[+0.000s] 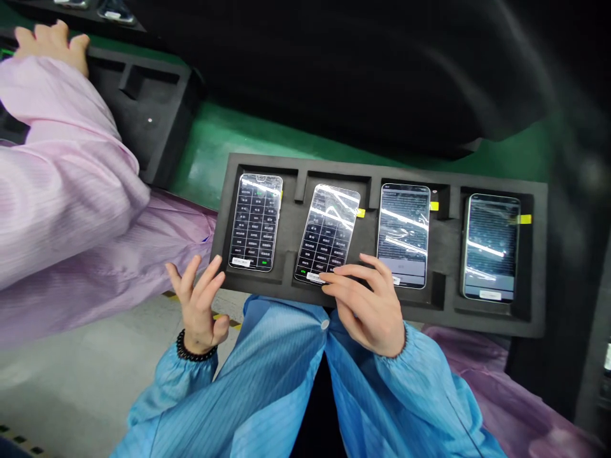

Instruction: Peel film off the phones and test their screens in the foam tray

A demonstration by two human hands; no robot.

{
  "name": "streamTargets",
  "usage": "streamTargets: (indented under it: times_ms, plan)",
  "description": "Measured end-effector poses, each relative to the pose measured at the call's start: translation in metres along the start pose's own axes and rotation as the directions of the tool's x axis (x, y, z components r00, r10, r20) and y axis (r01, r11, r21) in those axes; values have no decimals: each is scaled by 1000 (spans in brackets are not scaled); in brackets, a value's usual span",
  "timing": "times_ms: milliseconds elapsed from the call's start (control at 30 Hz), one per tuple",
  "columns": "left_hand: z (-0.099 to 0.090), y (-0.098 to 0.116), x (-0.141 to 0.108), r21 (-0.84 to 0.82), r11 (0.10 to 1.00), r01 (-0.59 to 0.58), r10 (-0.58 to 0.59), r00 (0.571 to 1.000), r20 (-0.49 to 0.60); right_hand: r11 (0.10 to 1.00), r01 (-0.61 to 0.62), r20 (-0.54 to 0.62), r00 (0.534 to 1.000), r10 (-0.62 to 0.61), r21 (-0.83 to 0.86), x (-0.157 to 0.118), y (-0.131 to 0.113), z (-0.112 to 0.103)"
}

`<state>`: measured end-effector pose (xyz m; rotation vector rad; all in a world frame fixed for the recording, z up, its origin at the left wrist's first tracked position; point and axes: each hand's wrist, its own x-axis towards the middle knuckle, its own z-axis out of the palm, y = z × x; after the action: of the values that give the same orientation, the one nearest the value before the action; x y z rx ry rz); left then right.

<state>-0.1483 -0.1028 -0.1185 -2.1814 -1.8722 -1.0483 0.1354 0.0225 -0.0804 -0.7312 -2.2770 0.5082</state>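
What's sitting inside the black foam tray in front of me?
The black foam tray holds four phones, screens lit, each in its own slot. The right hand covers the second phone's bottom edge. Whatever lies beneath the phones is hidden.

A co-worker's pink sleeve (62, 184) crosses the left side, its hand (50, 41) resting on a second black foam tray (153, 114) on the green bench (214, 146).

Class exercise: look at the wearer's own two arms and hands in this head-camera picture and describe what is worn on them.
Both arms are in loose, light blue sleeves of a finely striped fabric, gathered by elastic at the cuffs. The left hand is bare, with a bracelet of dark round beads at the wrist. The right hand is bare too, with a dark edge showing at its cuff. No gloves or rings are visible.
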Motion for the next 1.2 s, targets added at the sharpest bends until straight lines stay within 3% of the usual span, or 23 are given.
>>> streamTargets:
  times_ms: [133,267,467,567,833,1067,1200]
  plan:
    - [1,2,7,-18,1000,10,-10,1000,-5,1000,0,-1,1000,0,19,0,-1,1]
    - [8,7,36,-72,997,7,-2,998,66,999,-20,11,1000,19,30,7,-1,-7]
    - [26,13,83,-83,988,133,-112,968,224,978,-119,-39,993,114,-173,17,11,-19]
    - [29,13,83,-96,986,134,-108,964,242,964,-109,-44,994,101,-244,15,16,-15]
    - [31,10,70,-133,986,103,-80,983,167,949,-76,-51,997,63,-307,15,13,-11]
    - [34,9,70,-147,985,91,-72,989,127,931,-122,8,991,134,-344,16,14,-11]
    - [33,9,72,-126,987,101,-77,980,185,935,-133,28,988,150,-330,18,14,-10]
